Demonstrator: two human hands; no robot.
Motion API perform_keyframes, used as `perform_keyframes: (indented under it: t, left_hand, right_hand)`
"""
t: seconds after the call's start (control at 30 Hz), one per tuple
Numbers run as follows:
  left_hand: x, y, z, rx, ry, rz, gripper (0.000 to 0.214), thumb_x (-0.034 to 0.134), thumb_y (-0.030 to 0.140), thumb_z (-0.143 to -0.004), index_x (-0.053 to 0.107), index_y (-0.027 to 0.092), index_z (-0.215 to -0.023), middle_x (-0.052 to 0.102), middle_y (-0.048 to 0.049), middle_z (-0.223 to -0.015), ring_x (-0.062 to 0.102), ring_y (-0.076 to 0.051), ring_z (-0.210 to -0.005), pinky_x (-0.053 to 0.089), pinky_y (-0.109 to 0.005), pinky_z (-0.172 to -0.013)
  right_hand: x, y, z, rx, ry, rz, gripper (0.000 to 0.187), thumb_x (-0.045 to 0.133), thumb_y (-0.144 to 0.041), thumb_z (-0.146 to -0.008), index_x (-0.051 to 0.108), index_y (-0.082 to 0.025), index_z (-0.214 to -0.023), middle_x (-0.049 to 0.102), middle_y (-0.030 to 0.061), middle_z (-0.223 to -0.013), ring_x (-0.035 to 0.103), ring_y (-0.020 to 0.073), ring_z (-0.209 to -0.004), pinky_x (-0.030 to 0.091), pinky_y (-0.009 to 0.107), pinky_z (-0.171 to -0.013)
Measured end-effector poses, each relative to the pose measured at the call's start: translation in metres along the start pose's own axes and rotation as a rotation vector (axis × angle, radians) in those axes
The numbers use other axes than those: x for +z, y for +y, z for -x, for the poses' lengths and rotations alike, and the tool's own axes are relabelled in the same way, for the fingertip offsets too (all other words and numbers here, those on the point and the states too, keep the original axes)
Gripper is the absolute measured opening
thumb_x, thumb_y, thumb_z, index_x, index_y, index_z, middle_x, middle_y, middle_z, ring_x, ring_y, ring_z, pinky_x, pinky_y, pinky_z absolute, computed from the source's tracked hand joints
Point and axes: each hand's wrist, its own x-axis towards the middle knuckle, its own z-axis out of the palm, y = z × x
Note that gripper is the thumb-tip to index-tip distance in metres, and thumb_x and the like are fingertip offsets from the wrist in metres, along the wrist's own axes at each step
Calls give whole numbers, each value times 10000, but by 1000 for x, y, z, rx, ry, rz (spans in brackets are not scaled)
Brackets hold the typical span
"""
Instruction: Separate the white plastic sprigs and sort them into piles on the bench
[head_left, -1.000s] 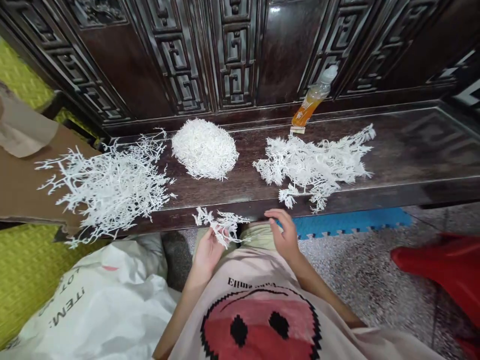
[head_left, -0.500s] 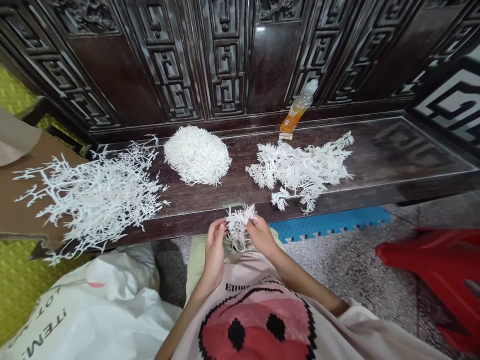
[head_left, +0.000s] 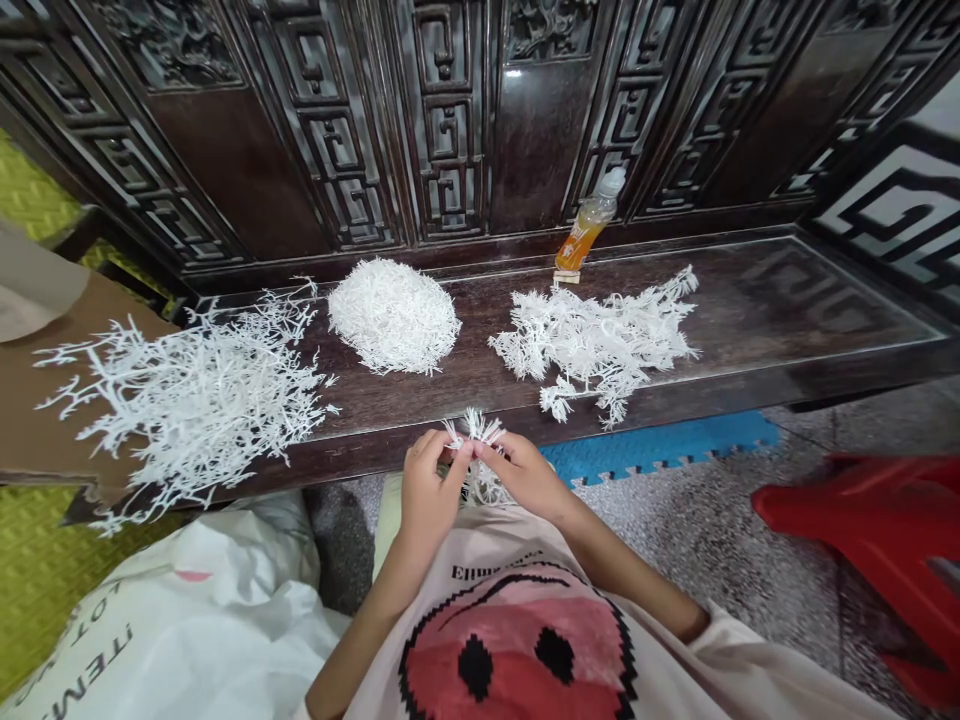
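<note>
Between my two hands is a white plastic branch (head_left: 480, 428) with thin needle-like tufts, held just in front of the bench edge. My left hand (head_left: 433, 480) is closed on its left side, thumb and fingertips pinching. My right hand (head_left: 523, 474) pinches it from the right, the thumbs almost meeting. Fingers cover part of the branch, and its lower tufts hang above my lap. On the bench lie a pile of bare white branched stems (head_left: 210, 390), a round heap of small white pieces (head_left: 394, 316) and a pile of tufted white branches (head_left: 596, 335).
A bottle of orange drink (head_left: 589, 225) stands against the carved backrest of the dark wooden bench (head_left: 765, 300). Cardboard (head_left: 67, 400) lies under the left pile. A white sack (head_left: 217, 600) is at lower left, a red plastic stool (head_left: 862, 540) at right, a blue foam mat (head_left: 660, 447) below.
My left hand has moved right and turned its thumb inward, bringing both thumbs together on the tufted branch. The view has shifted slightly.
</note>
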Motion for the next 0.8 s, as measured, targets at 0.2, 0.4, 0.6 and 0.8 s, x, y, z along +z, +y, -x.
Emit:
perform_keyframes:
  t: [0.2,0.4,0.6,0.8]
  left_hand:
    - [-6,0,3,128,-108,-153,233,513,273,-757,516,166,-549,455,-1,-633,415,-126,-651,312,-211,-638]
    - [-4,-7,8,-63,-66,188,263,488,292,-735,390,163,-528,341,27,-593,333,-89,-561,288,-200,-540]
    - [4,-1,19,-217,29,420,187,508,260,-679,395,164,-566,374,33,-590,363,-76,-549,339,-196,-566]
    - [-51,9,-3,36,329,674,233,418,226,-683,315,171,-481,296,41,-504,338,-73,-496,365,-202,-563]
  right_hand:
    - [-4,0,-1,70,71,-80,333,468,-415,-783,485,-151,-582,442,-33,-566,403,86,-576,319,199,-582]
    - [6,-7,2,241,-12,-327,329,538,-456,-702,515,-148,-589,417,-41,-530,353,72,-528,297,197,-529]
    - [20,-12,4,288,202,-444,280,581,-421,-609,463,-178,-534,466,-22,-545,414,99,-567,348,212,-551]
    - [-21,-11,3,177,325,-544,309,450,-400,-703,337,-203,-493,329,-41,-441,319,91,-439,320,244,-479]
